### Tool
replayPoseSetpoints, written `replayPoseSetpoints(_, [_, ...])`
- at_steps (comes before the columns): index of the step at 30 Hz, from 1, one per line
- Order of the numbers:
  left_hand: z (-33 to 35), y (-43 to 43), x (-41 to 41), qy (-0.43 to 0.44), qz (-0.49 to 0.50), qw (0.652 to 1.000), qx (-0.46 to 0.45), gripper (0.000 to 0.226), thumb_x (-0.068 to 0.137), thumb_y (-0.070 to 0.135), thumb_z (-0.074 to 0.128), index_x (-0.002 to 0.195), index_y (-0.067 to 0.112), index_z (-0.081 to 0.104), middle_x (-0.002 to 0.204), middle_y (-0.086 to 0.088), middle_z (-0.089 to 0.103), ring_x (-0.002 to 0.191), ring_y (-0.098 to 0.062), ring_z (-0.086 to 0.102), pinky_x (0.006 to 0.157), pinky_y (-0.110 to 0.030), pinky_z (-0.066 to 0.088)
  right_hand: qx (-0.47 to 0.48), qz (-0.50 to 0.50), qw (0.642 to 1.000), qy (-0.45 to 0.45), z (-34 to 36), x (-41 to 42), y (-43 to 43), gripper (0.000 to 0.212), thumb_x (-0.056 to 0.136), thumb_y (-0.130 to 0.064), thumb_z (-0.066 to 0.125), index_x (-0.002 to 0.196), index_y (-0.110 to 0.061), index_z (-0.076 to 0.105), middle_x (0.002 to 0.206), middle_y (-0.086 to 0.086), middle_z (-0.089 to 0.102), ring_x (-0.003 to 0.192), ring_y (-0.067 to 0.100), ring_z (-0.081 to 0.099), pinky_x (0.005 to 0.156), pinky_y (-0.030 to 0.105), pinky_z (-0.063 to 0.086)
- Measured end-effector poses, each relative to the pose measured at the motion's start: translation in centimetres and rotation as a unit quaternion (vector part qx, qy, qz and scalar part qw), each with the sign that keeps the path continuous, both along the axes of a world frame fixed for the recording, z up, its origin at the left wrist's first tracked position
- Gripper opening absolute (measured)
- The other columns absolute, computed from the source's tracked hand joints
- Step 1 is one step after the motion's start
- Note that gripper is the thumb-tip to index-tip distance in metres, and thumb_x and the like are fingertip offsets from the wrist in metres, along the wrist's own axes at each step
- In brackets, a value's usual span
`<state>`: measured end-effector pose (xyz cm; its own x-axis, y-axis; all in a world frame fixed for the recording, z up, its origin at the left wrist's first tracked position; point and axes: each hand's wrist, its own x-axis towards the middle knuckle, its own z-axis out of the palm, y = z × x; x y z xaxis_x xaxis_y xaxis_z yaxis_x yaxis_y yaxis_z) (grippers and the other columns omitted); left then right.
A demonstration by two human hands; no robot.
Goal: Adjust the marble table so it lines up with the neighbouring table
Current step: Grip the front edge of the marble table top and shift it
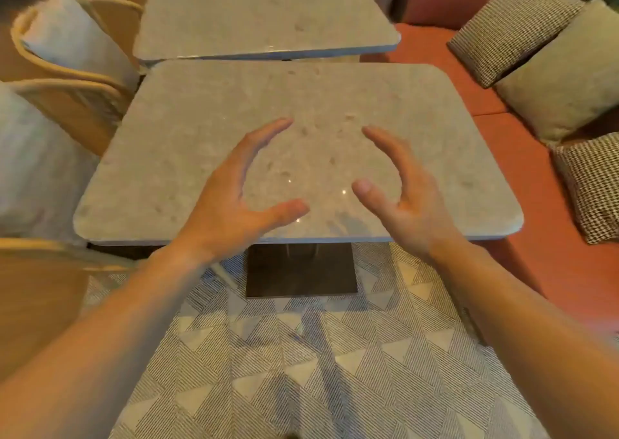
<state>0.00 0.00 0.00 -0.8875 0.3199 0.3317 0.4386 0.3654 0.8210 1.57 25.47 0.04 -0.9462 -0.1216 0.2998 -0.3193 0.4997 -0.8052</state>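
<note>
The marble table (174, 143) is a grey speckled slab with rounded corners on a dark square pedestal base (301, 271), right in front of me. The neighbouring table (254, 13) of the same stone stands just beyond it, with a narrow gap between the two tops. The near table's right edge reaches farther right than the far table's. My left hand (234, 197) and my right hand (402, 197) hover above the near half of the marble table, palms facing each other, fingers spread and curved. Neither hand holds anything or touches the edge.
Rattan chairs with pale cushions (70, 39) stand along the left of both tables. An orange bench (522, 177) runs along the right, carrying checked and beige pillows (512, 29). A patterned tiled floor (301, 371) lies under me.
</note>
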Motion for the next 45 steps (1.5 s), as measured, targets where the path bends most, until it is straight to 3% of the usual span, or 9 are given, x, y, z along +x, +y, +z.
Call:
replayPoseSetpoints(2, [-2.9,0.0,-2.0,-0.036,0.016,0.998,-0.050,0.088,0.067,0.082,0.073,0.144,0.075,0.030,0.161,0.040,0.033,0.150,0.019,0.029,0.121,-0.008,0.023,0.068,-0.008,0.996,-0.059,-3.7,-2.4,0.6,0.094,0.084,-0.079,0.055,0.164,-0.032,0.039,0.174,-0.002,0.037,0.163,0.014,0.033,0.133,0.028,0.025])
replayPoseSetpoints(3, [-5.3,-0.2,-3.6,-0.054,0.018,0.994,-0.091,0.095,0.062,0.091,0.070,0.145,0.075,0.027,0.165,0.035,0.031,0.154,0.016,0.026,0.126,-0.013,0.020,0.127,-0.006,0.987,-0.100,-6.5,-4.0,0.9,0.104,0.079,-0.086,0.051,0.167,-0.033,0.034,0.179,-0.003,0.028,0.166,0.018,0.025,0.137,0.039,0.020])
replayPoseSetpoints(6, [-9.8,-0.6,-6.4,-0.108,0.016,0.955,-0.274,0.122,0.045,0.115,0.042,0.154,0.071,0.011,0.180,0.020,0.007,0.170,-0.021,0.004,0.135,-0.053,0.004,0.374,0.052,0.910,-0.172,-11.9,-6.6,2.2,0.137,0.058,-0.115,0.014,0.172,-0.041,0.006,0.184,-0.003,-0.003,0.171,0.027,-0.004,0.137,0.052,-0.006])
replayPoseSetpoints(9, [-13.9,-1.4,-8.2,-0.102,-0.008,0.909,-0.404,0.139,0.039,0.120,0.022,0.163,0.062,-0.001,0.181,0.015,-0.011,0.170,-0.032,-0.010,0.133,-0.062,-0.005,0.478,0.068,0.867,-0.125,-15.7,-7.4,3.4,0.139,0.052,-0.117,-0.001,0.171,-0.044,-0.001,0.184,0.000,-0.006,0.171,0.034,-0.008,0.132,0.050,-0.014])
replayPoseSetpoints(13, [-16.6,-1.8,-8.5,-0.025,-0.007,0.874,-0.485,0.129,0.045,0.121,0.012,0.157,0.067,-0.017,0.180,0.016,-0.016,0.168,-0.029,-0.015,0.132,-0.063,-0.008,0.500,0.054,0.860,-0.083,-16.7,-7.4,3.3,0.131,0.066,-0.112,0.005,0.173,-0.037,0.015,0.183,0.007,0.014,0.169,0.040,0.012,0.134,0.056,0.002])
replayPoseSetpoints(18, [-17.5,-1.7,-8.3,0.017,0.036,0.877,-0.479,0.112,0.054,0.119,0.017,0.151,0.075,-0.019,0.181,0.016,-0.004,0.169,-0.040,0.000,0.128,-0.074,0.003,0.505,0.012,0.859,-0.086,-16.7,-7.2,3.0,0.138,0.056,-0.113,-0.006,0.172,-0.039,0.003,0.184,0.008,0.004,0.170,0.043,0.004,0.134,0.064,0.002])
replayPoseSetpoints(22, [-18.0,-1.6,-8.2,0.038,0.059,0.869,-0.491,0.107,0.056,0.118,0.011,0.149,0.076,-0.020,0.182,0.015,-0.001,0.169,-0.042,0.004,0.128,-0.074,0.006,0.517,-0.001,0.854,-0.066,-17.0,-7.1,3.0,0.140,0.049,-0.112,-0.016,0.171,-0.042,-0.005,0.184,0.004,-0.001,0.170,0.042,0.003,0.134,0.066,0.003])
replayPoseSetpoints(36, [-17.9,-0.2,-9.2,0.021,0.056,0.872,-0.486,0.103,0.048,0.120,0.011,0.139,0.084,-0.024,0.180,0.021,-0.005,0.170,-0.036,-0.002,0.131,-0.066,0.000,0.537,0.012,0.842,-0.041,-18.0,-9.4,4.9,0.138,0.051,-0.113,-0.016,0.170,-0.043,-0.008,0.184,0.003,0.000,0.170,0.040,0.005,0.134,0.065,0.007])
replayPoseSetpoints(45, [-17.8,2.5,-10.9,0.004,0.079,0.867,-0.491,0.117,0.043,0.119,0.003,0.149,0.075,-0.022,0.181,0.019,-0.006,0.170,-0.036,-0.004,0.132,-0.068,0.000,0.562,0.026,0.825,-0.043,-17.1,-12.2,7.4,0.140,0.047,-0.112,-0.020,0.169,-0.044,-0.014,0.184,0.000,-0.007,0.171,0.035,0.001,0.136,0.061,0.006])
